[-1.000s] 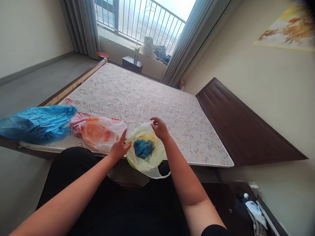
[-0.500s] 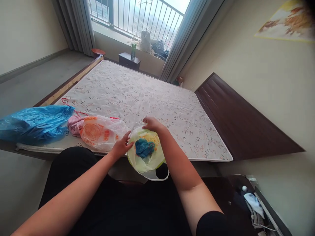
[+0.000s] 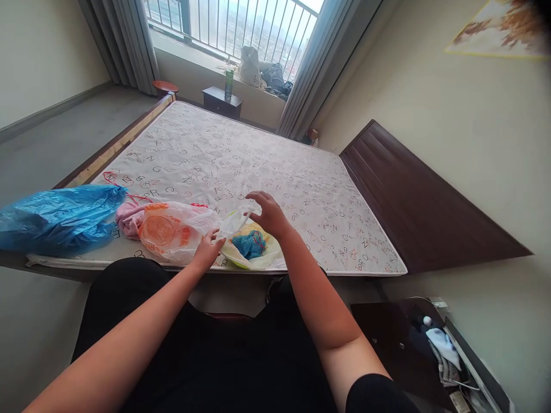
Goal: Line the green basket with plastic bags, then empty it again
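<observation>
A pale plastic bag (image 3: 235,222) stands with its mouth open at the near edge of the mattress (image 3: 301,189). Inside it lies a crumpled blue plastic bag (image 3: 249,245) with red strings, beside yellowish plastic. My left hand (image 3: 208,250) pinches the left side of the pale bag's rim. On the far side, my right hand (image 3: 267,215) holds the raised white handle near its thumb, with the index finger stretched out above. Left of my left hand lies a white plastic bag with orange print (image 3: 172,232), a pink cloth (image 3: 129,219) showing at its end.
A large blue plastic bag (image 3: 64,215) lies at the mattress's left corner. The dark headboard (image 3: 413,195) rises on the right. Beyond the bed stands a small nightstand (image 3: 221,103) with a green bottle (image 3: 229,84). Cloths (image 3: 443,350) lie on dark furniture at lower right.
The pale bag has moved up and away from my lap onto the mattress edge. Its near handle loop no longer hangs down. My right hand has risen and its index finger has stretched out.
</observation>
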`<state>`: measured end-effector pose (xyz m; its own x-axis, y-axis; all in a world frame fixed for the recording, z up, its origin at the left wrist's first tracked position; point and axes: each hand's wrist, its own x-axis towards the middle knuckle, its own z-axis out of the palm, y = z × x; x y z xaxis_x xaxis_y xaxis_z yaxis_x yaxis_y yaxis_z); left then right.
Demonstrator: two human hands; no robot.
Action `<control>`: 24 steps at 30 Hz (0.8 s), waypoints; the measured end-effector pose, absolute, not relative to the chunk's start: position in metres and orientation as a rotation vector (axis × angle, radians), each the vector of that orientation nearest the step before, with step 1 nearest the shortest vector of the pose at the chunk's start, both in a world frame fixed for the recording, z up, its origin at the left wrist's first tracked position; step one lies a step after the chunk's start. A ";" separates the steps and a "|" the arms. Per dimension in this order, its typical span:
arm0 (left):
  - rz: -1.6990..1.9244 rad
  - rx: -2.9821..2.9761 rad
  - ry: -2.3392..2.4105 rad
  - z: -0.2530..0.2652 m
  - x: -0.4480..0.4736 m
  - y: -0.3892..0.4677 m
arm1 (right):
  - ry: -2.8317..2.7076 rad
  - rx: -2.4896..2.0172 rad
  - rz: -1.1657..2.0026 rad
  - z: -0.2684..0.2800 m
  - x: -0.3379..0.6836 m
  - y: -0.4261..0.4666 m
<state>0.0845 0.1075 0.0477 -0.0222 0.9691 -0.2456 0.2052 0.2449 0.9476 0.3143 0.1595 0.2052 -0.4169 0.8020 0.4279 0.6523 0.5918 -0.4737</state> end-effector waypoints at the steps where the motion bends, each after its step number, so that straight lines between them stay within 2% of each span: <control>1: 0.910 1.147 1.457 0.050 0.084 0.107 | -2.223 -1.159 0.364 0.205 0.327 0.155; 6: 0.928 1.108 1.425 0.059 0.087 0.103 | -1.727 -1.660 0.352 0.185 0.409 0.120; 8: 0.948 1.059 1.422 0.062 0.091 0.099 | -1.392 -1.930 0.498 0.170 0.434 0.099; 10: 0.945 1.004 1.399 0.064 0.097 0.095 | -1.146 -2.083 0.782 0.151 0.448 0.079; 13: 0.900 0.959 1.335 0.060 0.104 0.086 | -0.973 -1.986 1.168 0.126 0.450 0.058; 15: 0.870 0.972 1.345 0.055 0.105 0.083 | -0.942 -1.802 1.235 0.115 0.444 0.053; 20: 0.988 1.279 1.588 0.064 0.093 0.099 | -1.035 -1.645 1.095 0.123 0.436 0.055; 24: 1.037 1.535 1.530 0.093 0.080 0.131 | -1.282 -1.590 0.667 0.145 0.439 0.052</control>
